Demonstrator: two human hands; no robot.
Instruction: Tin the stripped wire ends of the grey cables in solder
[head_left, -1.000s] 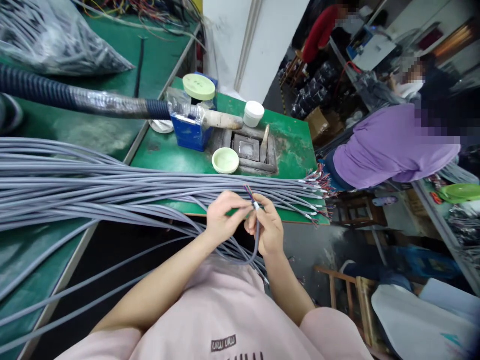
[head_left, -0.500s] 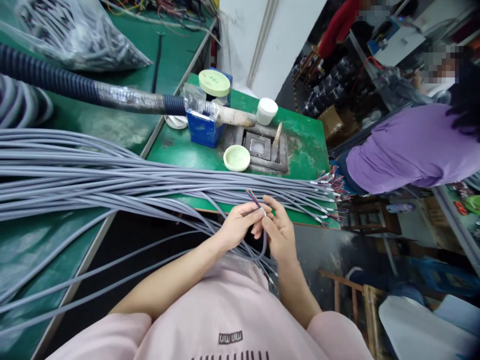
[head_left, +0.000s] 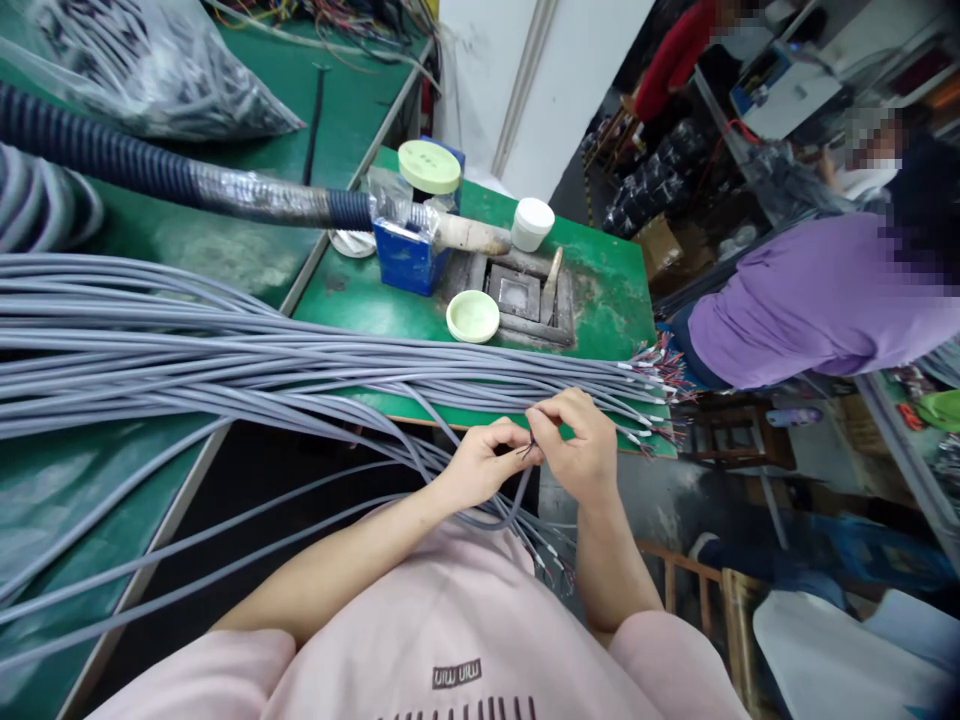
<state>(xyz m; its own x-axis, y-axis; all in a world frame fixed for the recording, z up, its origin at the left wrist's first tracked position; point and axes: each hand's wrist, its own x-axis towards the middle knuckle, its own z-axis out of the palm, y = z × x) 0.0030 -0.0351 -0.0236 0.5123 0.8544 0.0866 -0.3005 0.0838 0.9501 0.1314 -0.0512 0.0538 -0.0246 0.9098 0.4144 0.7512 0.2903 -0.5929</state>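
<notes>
While the left hand (head_left: 482, 466) pinches a gray cable (head_left: 517, 503) near its end, probably to keep it steady, the right hand (head_left: 585, 445) pinches its thin wires (head_left: 529, 447).

From afar I see a workshop: cables (head_left: 337, 350) along the near edge of a green bench (head_left: 619, 285), a hose (head_left: 255, 197) over its left edge

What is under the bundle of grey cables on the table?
Under the grey cables, green tabletop shows in gaps and along the edges. What lies beneath the tightly packed part is covered, so I cannot tell.
</notes>
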